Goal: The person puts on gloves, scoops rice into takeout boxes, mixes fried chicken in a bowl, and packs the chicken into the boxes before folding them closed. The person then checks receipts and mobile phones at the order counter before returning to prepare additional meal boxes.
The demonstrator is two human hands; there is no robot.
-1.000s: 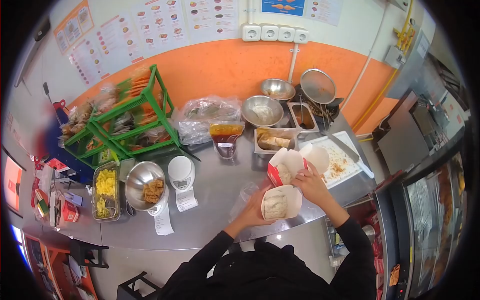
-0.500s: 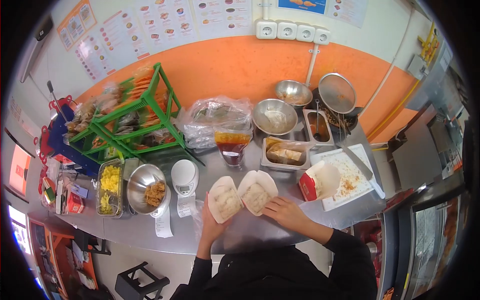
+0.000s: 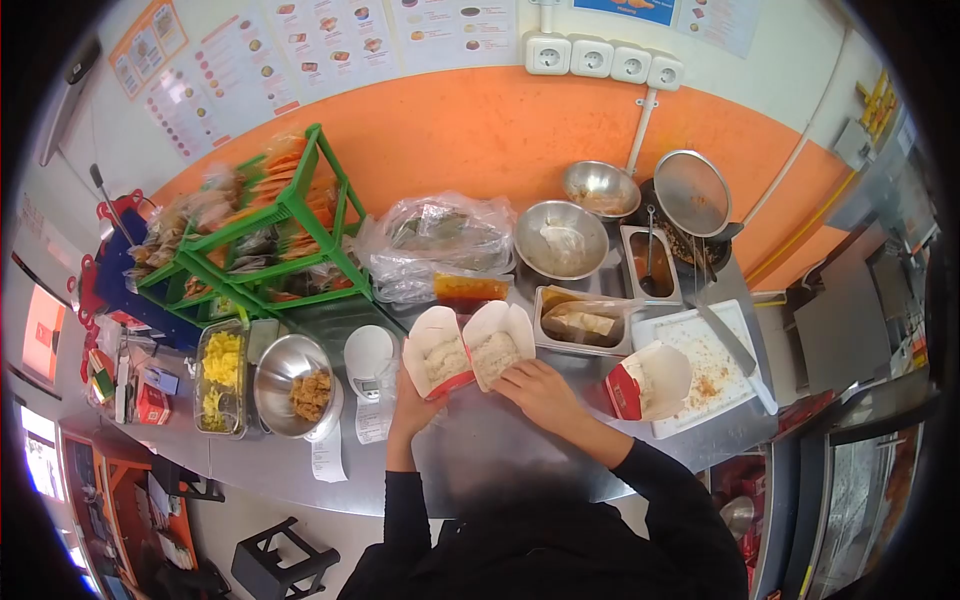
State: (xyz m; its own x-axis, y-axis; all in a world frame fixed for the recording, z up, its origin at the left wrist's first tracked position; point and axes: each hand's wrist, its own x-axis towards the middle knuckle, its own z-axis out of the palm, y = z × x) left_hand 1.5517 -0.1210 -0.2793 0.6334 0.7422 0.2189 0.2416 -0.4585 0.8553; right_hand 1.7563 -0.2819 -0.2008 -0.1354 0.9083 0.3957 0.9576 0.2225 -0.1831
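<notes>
Two open paper boxes with rice inside stand side by side at the middle of the steel table. My left hand (image 3: 412,405) is wrapped round the left rice box (image 3: 437,352), which is red and white. The right rice box (image 3: 497,345) has my right hand (image 3: 537,392) at its lower right edge, with the fingers closed on it. A third box (image 3: 645,383), red and white, stands apart to the right, beside the cutting board. Left of my hands are a kitchen scale (image 3: 369,358) and a steel bowl (image 3: 297,386) of brown fried pieces.
A green rack (image 3: 290,205) of packets stands at the back left, near a tub of yellow pieces (image 3: 220,375). Behind are plastic bags (image 3: 435,240), a sauce pouch (image 3: 470,289), bowls (image 3: 562,240) and trays. A knife (image 3: 728,340) lies across the white board (image 3: 690,405).
Both hands have carried two rice boxes leftward, away from the third box, which now stands alone by the board. Over the last half second the pair has moved slightly towards the table's back.
</notes>
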